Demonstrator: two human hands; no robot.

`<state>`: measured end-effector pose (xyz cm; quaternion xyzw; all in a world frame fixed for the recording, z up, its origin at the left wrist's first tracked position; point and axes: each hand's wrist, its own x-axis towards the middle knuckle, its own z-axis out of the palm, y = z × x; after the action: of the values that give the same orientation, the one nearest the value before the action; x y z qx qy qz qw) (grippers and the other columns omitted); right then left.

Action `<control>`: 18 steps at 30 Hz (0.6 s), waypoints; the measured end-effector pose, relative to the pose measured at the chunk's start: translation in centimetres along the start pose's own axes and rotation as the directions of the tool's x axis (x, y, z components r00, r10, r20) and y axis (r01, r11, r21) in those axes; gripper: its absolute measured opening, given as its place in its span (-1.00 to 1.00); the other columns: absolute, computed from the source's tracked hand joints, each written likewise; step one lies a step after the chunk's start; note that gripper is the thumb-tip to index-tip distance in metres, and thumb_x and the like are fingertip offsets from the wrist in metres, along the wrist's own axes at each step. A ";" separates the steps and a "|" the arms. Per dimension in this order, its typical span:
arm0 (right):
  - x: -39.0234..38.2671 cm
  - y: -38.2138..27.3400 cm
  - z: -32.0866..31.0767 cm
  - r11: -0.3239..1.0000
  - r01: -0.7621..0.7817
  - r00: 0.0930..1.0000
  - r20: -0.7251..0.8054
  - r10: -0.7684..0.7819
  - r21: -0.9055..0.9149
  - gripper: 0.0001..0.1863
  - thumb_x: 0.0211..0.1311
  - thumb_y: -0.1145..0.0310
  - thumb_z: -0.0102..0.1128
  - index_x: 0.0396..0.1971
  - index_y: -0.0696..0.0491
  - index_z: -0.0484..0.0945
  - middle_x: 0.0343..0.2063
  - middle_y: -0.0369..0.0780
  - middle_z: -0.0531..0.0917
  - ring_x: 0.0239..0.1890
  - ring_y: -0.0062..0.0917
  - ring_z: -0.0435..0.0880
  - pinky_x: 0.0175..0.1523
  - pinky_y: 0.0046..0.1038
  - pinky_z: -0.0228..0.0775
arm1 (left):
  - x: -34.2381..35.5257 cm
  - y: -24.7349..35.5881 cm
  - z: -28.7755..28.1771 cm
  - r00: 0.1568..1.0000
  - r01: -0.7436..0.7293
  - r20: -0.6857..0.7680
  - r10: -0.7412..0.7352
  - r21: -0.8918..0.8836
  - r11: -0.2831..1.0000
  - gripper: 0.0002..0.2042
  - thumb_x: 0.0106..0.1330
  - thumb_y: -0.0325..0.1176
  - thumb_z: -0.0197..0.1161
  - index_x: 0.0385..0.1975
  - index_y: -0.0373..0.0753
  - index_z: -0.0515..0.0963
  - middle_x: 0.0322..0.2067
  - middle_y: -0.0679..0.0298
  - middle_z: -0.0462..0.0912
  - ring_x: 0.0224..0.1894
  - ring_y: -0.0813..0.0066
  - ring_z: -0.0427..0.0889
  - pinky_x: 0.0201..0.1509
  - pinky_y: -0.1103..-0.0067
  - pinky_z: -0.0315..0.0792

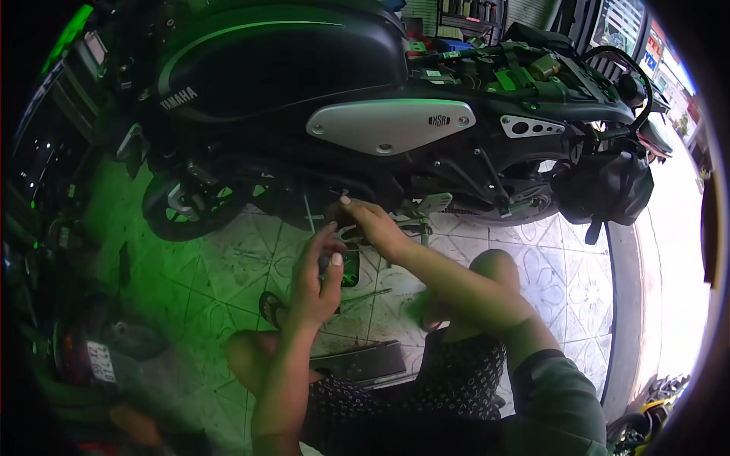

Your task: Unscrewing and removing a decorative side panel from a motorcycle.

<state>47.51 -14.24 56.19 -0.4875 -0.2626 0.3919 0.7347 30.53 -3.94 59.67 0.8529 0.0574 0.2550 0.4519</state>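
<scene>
The black motorcycle (281, 76) stands side-on in front of me, its silver side panel (391, 125) above my hands. My left hand (319, 277) is raised below the engine, fingers curled and thumb held apart. A thin pale metal rod (309, 209) runs up from its fingers toward the underside of the engine. Just right of it, my right hand (372, 226) reaches to the lower engine, with its fingers bent inward. What its fingertips grip is hidden in the dark. Beneath the hands, a dark tray (350, 269) sits on the floor.
A long thin rod (366, 298) lies on the tiled floor (532, 281) by my feet. Nearer me is a flat dark board (361, 363). A black bag (604, 190) hangs at the motorcycle's rear. Another vehicle's tail (106, 353) stands at left.
</scene>
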 end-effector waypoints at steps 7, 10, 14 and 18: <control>-1.0 -5.9 -3.0 0.998 -0.038 0.997 -0.068 0.040 0.043 -0.56 0.60 0.07 0.06 0.12 0.15 0.60 -0.12 -0.23 0.72 -0.17 -0.57 0.68 0.01 -0.48 0.56 | 3.3 0.1 7.6 0.997 -0.059 -0.062 0.050 -0.150 0.987 -0.49 0.56 -0.27 0.10 0.46 -0.28 0.31 0.24 -0.03 0.60 0.26 0.13 0.60 0.32 0.36 0.44; -0.3 -5.9 -3.7 0.992 0.112 0.987 -0.124 -0.104 0.054 -0.57 0.61 0.10 0.07 0.13 0.15 0.59 -0.13 -0.24 0.73 -0.18 -0.59 0.68 0.01 -0.48 0.56 | 5.0 1.0 7.6 0.998 -0.035 -0.064 0.027 -0.131 0.991 -0.51 0.58 -0.25 0.09 0.44 -0.27 0.35 0.28 -0.01 0.57 0.29 0.17 0.59 0.34 0.38 0.41; 0.4 -6.0 -3.9 0.991 0.097 0.990 -0.108 -0.086 0.097 -0.58 0.61 0.13 0.06 0.16 0.16 0.58 -0.11 -0.23 0.74 -0.14 -0.57 0.69 0.03 -0.47 0.56 | 6.7 2.1 7.1 0.993 0.006 -0.115 -0.009 -0.031 1.000 -0.55 0.60 -0.22 0.08 0.39 -0.28 0.42 0.29 0.03 0.58 0.26 0.22 0.61 0.32 0.41 0.43; 2.9 -5.6 -0.8 0.977 0.151 0.989 -0.033 -0.147 0.148 -0.58 0.63 0.14 0.04 0.17 0.16 0.58 -0.10 -0.22 0.74 -0.11 -0.56 0.70 0.07 -0.46 0.56 | 6.8 1.3 4.6 0.978 0.065 -0.201 -0.056 0.037 0.997 -0.58 0.61 -0.21 0.10 0.34 -0.29 0.48 0.25 0.04 0.62 0.21 0.26 0.65 0.26 0.43 0.46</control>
<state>51.58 -13.44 61.05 -0.4141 -0.2600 0.3489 0.7995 38.44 -5.92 61.19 0.8306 0.1338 0.3240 0.4327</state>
